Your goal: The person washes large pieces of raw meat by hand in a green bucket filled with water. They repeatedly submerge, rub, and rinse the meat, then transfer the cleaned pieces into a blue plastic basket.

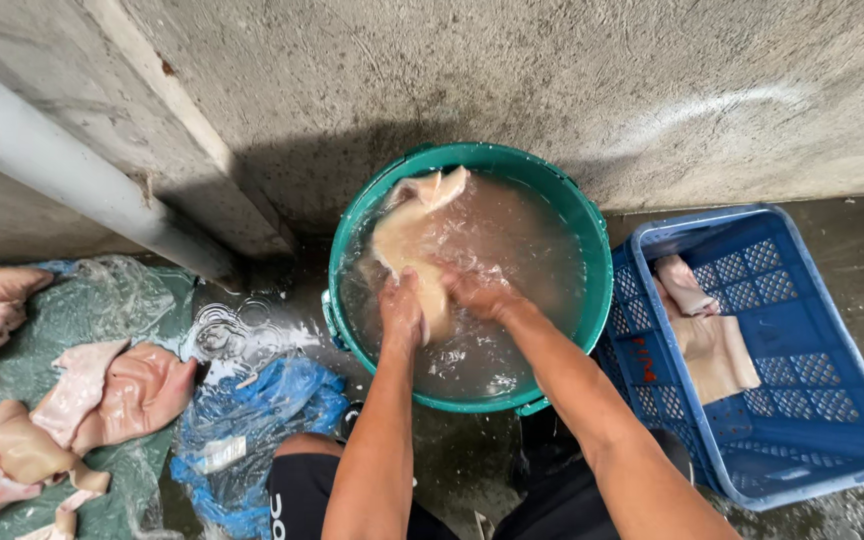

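Head view, looking down on a round teal plastic bucket [592,300] filled with cloudy water, standing on a wet concrete floor [852,250] against a rough concrete wall [552,70]. A pale, flabby slab of raw pork skin [407,240] lies half in the water; its long axis runs from the hands up and away toward the far rim, where its top end rises clear of the surface. The left hand [401,312] is closed on the slab's near end. The right hand [477,293] rests just beside it on the slab's right edge, partly under water, so whether it grips cannot be told. The two hands are close together, the left slightly nearer the slab's middle line.

The bucket's right half holds open water with nothing in it. A blue slotted plastic crate [812,420] touches the bucket on the right and holds two more pale skin pieces [712,350]. On the left, well apart, further pinkish skin pieces [102,400] lie on a green plastic sheet [102,300], with a crumpled blue plastic bag [252,420] between them and the bucket.
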